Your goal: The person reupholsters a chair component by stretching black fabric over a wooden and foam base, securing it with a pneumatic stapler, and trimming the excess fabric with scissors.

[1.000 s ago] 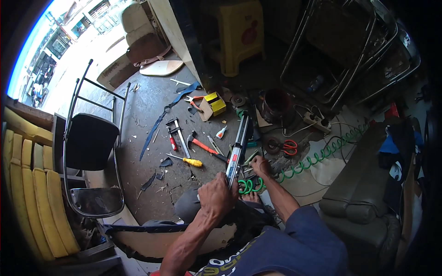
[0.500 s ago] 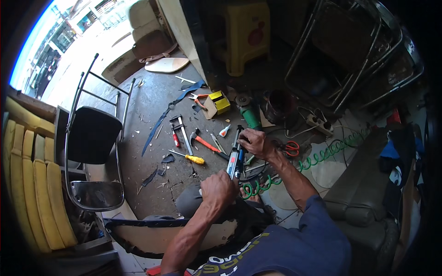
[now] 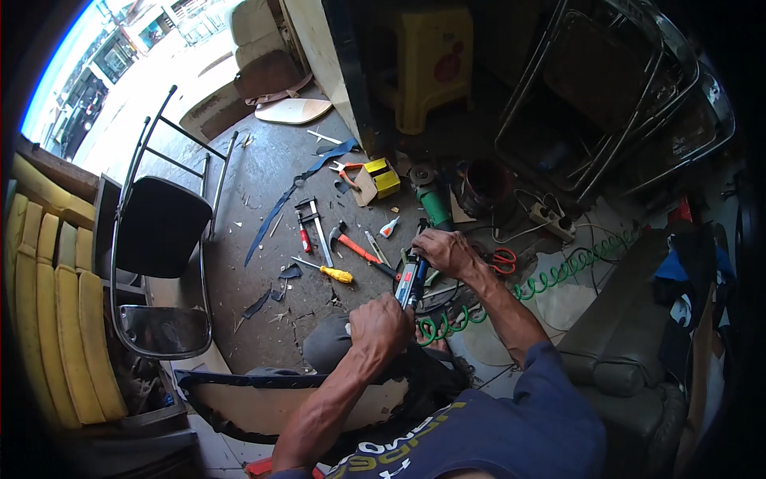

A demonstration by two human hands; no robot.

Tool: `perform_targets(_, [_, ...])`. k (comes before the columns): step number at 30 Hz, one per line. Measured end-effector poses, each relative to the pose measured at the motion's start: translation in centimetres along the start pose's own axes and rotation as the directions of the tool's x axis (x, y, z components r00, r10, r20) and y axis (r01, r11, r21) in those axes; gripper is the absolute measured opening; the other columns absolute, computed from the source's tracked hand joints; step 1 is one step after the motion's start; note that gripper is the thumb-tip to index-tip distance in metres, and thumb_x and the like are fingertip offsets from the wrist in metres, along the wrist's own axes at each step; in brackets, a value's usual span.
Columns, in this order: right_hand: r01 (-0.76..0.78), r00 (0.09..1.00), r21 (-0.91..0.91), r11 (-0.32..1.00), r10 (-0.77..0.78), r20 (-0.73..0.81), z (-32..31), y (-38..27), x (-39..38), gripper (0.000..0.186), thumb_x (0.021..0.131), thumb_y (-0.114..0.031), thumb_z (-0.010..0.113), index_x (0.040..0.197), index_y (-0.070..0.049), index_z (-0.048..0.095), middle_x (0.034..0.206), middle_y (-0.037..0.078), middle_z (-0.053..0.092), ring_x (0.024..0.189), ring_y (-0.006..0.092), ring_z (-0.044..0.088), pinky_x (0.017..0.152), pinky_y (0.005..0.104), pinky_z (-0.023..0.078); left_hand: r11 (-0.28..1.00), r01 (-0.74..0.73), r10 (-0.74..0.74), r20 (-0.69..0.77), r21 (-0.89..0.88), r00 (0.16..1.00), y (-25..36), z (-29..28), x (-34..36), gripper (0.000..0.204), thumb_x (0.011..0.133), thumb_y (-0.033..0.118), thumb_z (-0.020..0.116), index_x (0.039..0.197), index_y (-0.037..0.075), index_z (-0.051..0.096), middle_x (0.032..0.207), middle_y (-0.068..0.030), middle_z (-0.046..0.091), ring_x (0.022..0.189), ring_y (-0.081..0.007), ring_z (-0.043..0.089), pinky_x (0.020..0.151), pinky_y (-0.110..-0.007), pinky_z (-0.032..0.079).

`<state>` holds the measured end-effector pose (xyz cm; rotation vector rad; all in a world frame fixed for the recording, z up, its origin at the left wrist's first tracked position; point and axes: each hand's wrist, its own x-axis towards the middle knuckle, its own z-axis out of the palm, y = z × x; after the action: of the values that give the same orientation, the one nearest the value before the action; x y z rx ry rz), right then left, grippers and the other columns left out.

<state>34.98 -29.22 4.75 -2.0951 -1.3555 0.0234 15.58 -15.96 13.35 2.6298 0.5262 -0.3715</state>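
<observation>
green coiled hose (image 3: 550,275), yellow-handled screwdriver (image 3: 329,272), orange-handled hammer (image 3: 353,246), red-handled scissors (image 3: 503,259), yellow stool (image 3: 431,60), yellow box (image 3: 381,177), black folding chair (image 3: 155,227), navy shirt (image 3: 511,431) with yellow print, grey floor (image 3: 271,172)

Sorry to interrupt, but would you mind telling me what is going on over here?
A person bent over a worn seat panel holds a blue-and-black pneumatic tool with the right hand, its green coiled air hose trailing right. The left hand presses down on the dark upholstery below the tool. A yellow-handled screwdriver, a hammer and pliers lie on the floor.
</observation>
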Motion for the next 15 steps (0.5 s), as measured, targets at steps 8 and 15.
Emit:
perform_targets(8, [-0.47,0.433,0.882,0.034,0.88,0.196,3.1,-2.4,-4.1,0.043,0.097,-0.051,0.069,0.102,-0.008,0.068,0.079,0.002,0.066,0.074,0.0191,0.068,0.068,0.0316,0.055,0.995,-0.058,0.048,-0.121,-0.083,0.991,0.1,-0.2,-0.6,0.044,0.09,0.043,0.07,0.09,0.0,0.067,0.072,-0.0235,0.068,0.068,-0.0413,0.07,0.064,-0.051,0.054])
perform_targets(15, [0.186,0.723,0.861,-0.473,0.66,0.206,3.7,0.8,-1.4,0.054,0.095,-0.068,0.061,0.081,-0.017,0.05,0.061,-0.009,0.043,0.048,0.0023,0.039,0.048,0.0184,0.037,0.917,-0.244,0.097,-0.416,-0.316,0.904,-0.2,-1.4,-0.2,0.03,0.093,0.032,0.069,0.093,0.002,0.071,0.066,-0.0185,0.063,0.058,-0.0347,0.065,0.057,-0.043,0.049])
